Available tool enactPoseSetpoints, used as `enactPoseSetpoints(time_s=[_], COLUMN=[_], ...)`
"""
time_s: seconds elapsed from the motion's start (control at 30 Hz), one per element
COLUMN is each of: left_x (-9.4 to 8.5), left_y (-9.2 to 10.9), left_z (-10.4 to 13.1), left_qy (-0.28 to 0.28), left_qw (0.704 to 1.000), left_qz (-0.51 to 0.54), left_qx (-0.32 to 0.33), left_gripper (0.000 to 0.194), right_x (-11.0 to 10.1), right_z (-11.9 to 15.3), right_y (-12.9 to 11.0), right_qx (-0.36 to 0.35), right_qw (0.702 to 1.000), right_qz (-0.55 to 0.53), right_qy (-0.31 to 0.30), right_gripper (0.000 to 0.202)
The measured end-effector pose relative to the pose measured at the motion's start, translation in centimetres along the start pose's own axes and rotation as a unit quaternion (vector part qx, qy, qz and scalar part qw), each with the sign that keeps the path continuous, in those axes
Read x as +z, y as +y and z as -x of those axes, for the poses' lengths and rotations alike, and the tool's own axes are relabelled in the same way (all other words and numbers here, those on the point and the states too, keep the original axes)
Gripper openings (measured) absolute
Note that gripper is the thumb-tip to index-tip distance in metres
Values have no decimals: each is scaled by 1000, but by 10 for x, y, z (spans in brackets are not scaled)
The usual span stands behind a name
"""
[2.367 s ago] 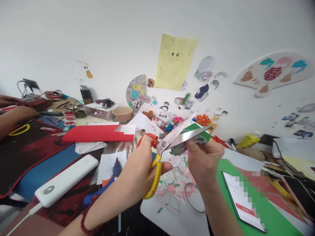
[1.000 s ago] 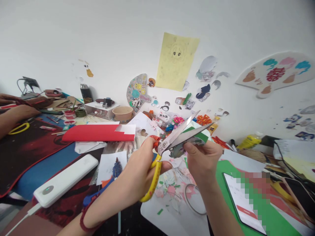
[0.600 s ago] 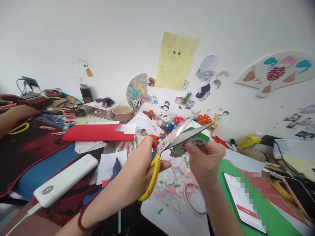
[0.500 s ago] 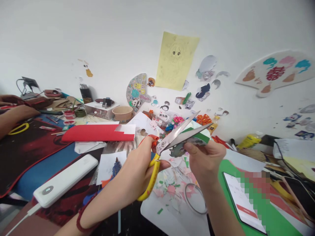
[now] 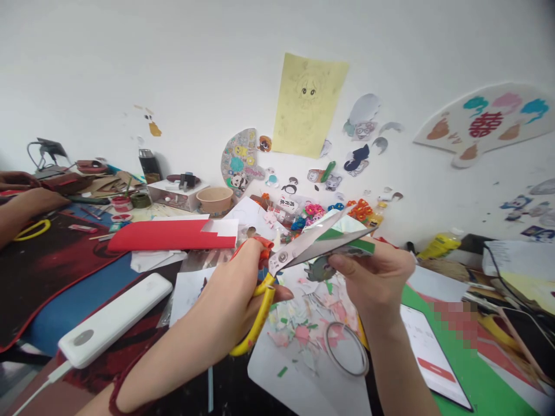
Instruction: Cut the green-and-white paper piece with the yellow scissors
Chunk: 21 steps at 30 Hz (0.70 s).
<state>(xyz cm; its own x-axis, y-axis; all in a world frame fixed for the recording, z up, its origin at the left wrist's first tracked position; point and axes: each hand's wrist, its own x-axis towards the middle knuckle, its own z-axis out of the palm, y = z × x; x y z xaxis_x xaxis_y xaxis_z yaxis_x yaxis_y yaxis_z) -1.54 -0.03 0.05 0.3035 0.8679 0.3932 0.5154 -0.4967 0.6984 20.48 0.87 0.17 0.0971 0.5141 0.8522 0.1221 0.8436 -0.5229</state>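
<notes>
My left hand (image 5: 234, 300) closes around the scissors (image 5: 295, 254), blades parted and pointing right of it; my right hand (image 5: 377, 277) pinches the green-and-white paper cutout (image 5: 342, 240) between those blades, above the tabletop (image 5: 312, 387).

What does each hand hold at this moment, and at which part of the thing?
The left hand holds the scissors by their yellow and orange handle loops. The right hand pinches the printed paper cutout at its lower edge, between the blades.
</notes>
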Motion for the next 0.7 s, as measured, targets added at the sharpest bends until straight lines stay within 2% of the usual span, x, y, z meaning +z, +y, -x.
enactPoseSetpoints(time_s=[0.13, 0.27, 0.37, 0.53, 0.63, 0.7], left_x=[-7, -12, -14, -17, -17, -16], left_y=[9, 13, 11, 13, 15, 14], left_z=[2, 2, 0, 3, 5, 5], left_qy=[-54, -66, -76, -58, -36, -12], left_qw=[997, 995, 993, 991, 996, 998], left_qz=[-46, -70, -88, -117, -87, -58], left_qx=[-42, -39, -37, -11, 7, 19], left_gripper=[23, 22, 23, 25, 23, 29], right_x=[-3, -9, -14, -18, -20, -21], right_z=[-3, -4, -4, -5, -7, -7], right_y=[-7, -13, -14, -18, -22, -24], right_qx=[-6, 20, 11, -4, -16, -18], right_qw=[1000, 999, 999, 997, 996, 995], right_qz=[5, 26, 23, 33, 46, 46], right_qy=[-13, -23, -26, -63, -75, -84], right_gripper=[17, 9, 10, 19, 25, 27])
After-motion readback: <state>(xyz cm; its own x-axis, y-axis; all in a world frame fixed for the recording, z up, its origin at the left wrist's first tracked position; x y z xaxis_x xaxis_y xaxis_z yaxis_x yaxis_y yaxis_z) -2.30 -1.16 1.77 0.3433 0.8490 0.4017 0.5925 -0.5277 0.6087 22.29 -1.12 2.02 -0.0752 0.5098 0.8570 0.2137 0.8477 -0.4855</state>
